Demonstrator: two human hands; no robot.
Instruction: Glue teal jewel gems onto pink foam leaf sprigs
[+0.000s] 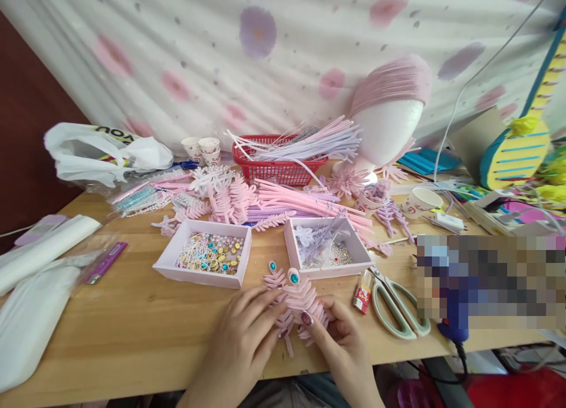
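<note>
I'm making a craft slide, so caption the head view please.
Left hand and right hand on pink pipe-cleaner fronds with blue gems, scissors and bead boxes nearby.

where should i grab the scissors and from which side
By the pale green handles, probably, coming from the near table edge with the right hand, once it frees itself from the pink craft piece: the scissors lie flat, loops toward the person, blades pointing away.

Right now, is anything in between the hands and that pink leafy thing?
Nothing visible is in between: the left hand and right hand both touch the pink leafy piece. The scissors lie off to the right.
</note>
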